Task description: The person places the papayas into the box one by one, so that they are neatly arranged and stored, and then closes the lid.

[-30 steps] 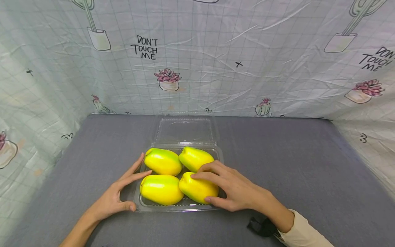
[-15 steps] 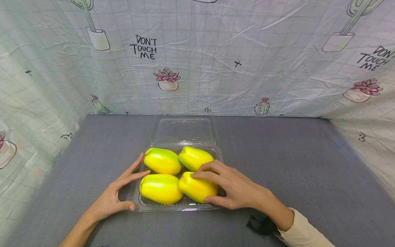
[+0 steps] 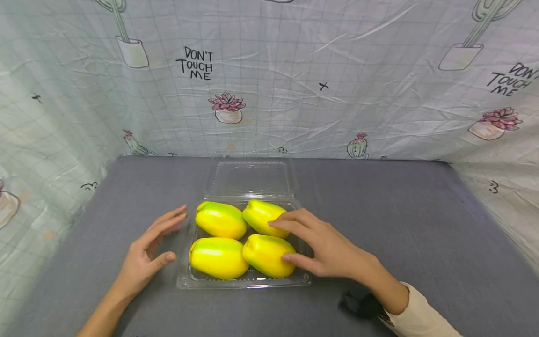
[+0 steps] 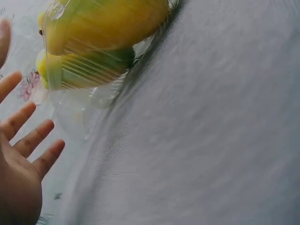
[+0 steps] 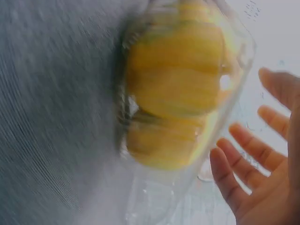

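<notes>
Several yellow-green mangoes lie in two rows inside a clear plastic clamshell box [image 3: 244, 283]. The front right mango [image 3: 265, 257] leans against the front left mango [image 3: 216, 258]. Behind them lie the back left mango [image 3: 221, 221] and the back right mango [image 3: 258, 214]. My left hand [image 3: 143, 255] hovers left of the box, holding nothing, fingers spread in the left wrist view. Over the box's right side is my right hand [image 3: 326, 245], its fingers relaxed and overlapping the right-hand mangoes in the head view. The right wrist view shows those fingers [image 5: 248, 145] extended, apart from the fruit.
The box's lid [image 3: 252, 180] is folded back, lying toward the rear of the grey table [image 3: 379, 206]. A patterned curtain [image 3: 278, 107] encloses the back and sides. A black strap [image 3: 358, 304] lies at my right wrist.
My left hand has drawn away leftward from the box. My right hand has let go of the front right mango and risen slightly. The mangoes stay in place.
</notes>
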Motion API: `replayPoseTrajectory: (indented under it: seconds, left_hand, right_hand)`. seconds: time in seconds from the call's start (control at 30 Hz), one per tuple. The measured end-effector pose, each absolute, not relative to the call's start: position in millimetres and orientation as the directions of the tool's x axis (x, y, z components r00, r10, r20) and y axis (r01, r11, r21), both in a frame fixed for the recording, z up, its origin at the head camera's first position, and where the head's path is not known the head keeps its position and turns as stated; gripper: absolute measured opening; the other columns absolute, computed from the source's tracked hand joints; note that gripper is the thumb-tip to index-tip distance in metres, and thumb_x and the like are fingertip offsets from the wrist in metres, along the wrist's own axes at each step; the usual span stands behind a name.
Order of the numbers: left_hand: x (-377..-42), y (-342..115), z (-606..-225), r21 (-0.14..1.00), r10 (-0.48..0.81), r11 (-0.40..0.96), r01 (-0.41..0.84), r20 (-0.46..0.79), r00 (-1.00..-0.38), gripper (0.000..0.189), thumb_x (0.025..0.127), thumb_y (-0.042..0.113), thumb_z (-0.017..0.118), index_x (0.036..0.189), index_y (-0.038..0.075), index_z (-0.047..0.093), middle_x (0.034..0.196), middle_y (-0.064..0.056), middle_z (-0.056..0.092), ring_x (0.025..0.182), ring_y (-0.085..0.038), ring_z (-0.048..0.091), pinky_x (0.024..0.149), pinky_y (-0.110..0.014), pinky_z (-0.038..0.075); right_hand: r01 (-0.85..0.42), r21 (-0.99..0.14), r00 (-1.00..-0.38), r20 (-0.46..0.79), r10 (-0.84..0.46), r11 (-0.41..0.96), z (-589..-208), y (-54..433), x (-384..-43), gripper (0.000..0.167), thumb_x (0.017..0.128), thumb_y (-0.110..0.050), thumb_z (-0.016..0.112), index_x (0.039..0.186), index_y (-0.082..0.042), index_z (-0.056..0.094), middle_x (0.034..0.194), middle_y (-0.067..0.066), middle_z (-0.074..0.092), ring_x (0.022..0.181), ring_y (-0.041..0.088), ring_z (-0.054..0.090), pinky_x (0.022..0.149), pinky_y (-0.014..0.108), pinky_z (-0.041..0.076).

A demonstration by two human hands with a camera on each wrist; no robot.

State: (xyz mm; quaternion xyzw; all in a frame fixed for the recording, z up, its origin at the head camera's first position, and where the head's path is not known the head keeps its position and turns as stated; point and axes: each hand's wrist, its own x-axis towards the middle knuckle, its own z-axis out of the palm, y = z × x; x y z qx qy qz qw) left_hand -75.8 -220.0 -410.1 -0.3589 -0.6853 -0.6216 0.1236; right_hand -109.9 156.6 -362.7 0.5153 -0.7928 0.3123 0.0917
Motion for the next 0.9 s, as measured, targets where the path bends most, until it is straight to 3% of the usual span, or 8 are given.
replayPoseTrajectory:
  seconds: [0.13, 0.27, 0.43, 0.57, 0.7, 0.9]
  left_hand:
    - [-85, -222, -397, 0.787, 0.275, 0.011, 0.617, 0.591, -0.758, 0.05, 0.088, -0.01, 0.06, 0.133, -0.018, 0.04, 0.141, -0.034, 0.036, 0.131, -0.032, 0.04, 0.102, -0.031, 0.038]
    - [-98, -221, -382, 0.82, 0.183, 0.188, 0.54, 0.511, -0.84, 0.052, 0.086, -0.016, 0.059, 0.136, -0.007, 0.046, 0.138, -0.022, 0.046, 0.126, -0.025, 0.046, 0.099, -0.029, 0.041]
    - [-116, -213, -371, 0.857, 0.075, 0.357, 0.371, 0.37, -0.926, 0.044, 0.094, 0.004, 0.059, 0.137, 0.009, 0.051, 0.135, -0.006, 0.053, 0.122, -0.02, 0.05, 0.095, -0.022, 0.042]
    - [-130, -203, -368, 0.882, 0.055, 0.39, 0.265, 0.265, -0.963, 0.044, 0.098, 0.022, 0.058, 0.139, 0.01, 0.048, 0.138, -0.008, 0.051, 0.123, -0.024, 0.049, 0.096, -0.026, 0.041]
    - [-139, -196, -368, 0.917, 0.057, 0.349, 0.192, 0.184, -0.981, 0.052, 0.098, 0.029, 0.056, 0.143, 0.007, 0.043, 0.141, -0.015, 0.046, 0.126, -0.028, 0.046, 0.097, -0.032, 0.044]
    - [-150, -192, -370, 0.964, 0.093, 0.224, 0.146, 0.128, -0.987, 0.059, 0.099, 0.034, 0.053, 0.145, 0.002, 0.035, 0.142, -0.021, 0.042, 0.126, -0.033, 0.045, 0.096, -0.035, 0.046]
  right_hand:
    - [-0.822, -0.449, -0.555, 0.496, -0.668, 0.349, -355, 162, -120, 0.051, 0.091, -0.024, 0.067, 0.137, -0.012, 0.049, 0.133, 0.001, 0.049, 0.116, 0.018, 0.05, 0.087, 0.035, 0.049]
    - [-0.731, -0.569, -0.671, 0.502, -0.545, 0.376, -354, 166, -134, 0.046, 0.09, -0.014, 0.067, 0.134, -0.014, 0.054, 0.125, -0.001, 0.056, 0.105, 0.018, 0.055, 0.079, 0.034, 0.051]
    - [-0.555, -0.74, -0.822, 0.421, -0.382, 0.379, -360, 170, -153, 0.038, 0.094, -0.014, 0.062, 0.132, -0.014, 0.056, 0.12, 0.001, 0.059, 0.104, 0.016, 0.055, 0.085, 0.038, 0.049]
    - [-0.387, -0.813, -0.916, 0.285, -0.282, 0.435, -364, 170, -166, 0.04, 0.097, -0.023, 0.058, 0.134, -0.01, 0.054, 0.126, 0.006, 0.058, 0.11, 0.021, 0.053, 0.092, 0.044, 0.045]
    - [-0.224, -0.857, -0.962, 0.117, -0.248, 0.464, -369, 168, -176, 0.046, 0.099, -0.028, 0.055, 0.139, -0.007, 0.048, 0.133, 0.01, 0.055, 0.114, 0.028, 0.054, 0.094, 0.046, 0.044]
    - [-0.112, -0.89, -0.961, -0.017, -0.277, 0.443, -375, 162, -182, 0.051, 0.1, -0.027, 0.053, 0.144, -0.004, 0.041, 0.136, 0.015, 0.051, 0.113, 0.032, 0.056, 0.091, 0.042, 0.049]
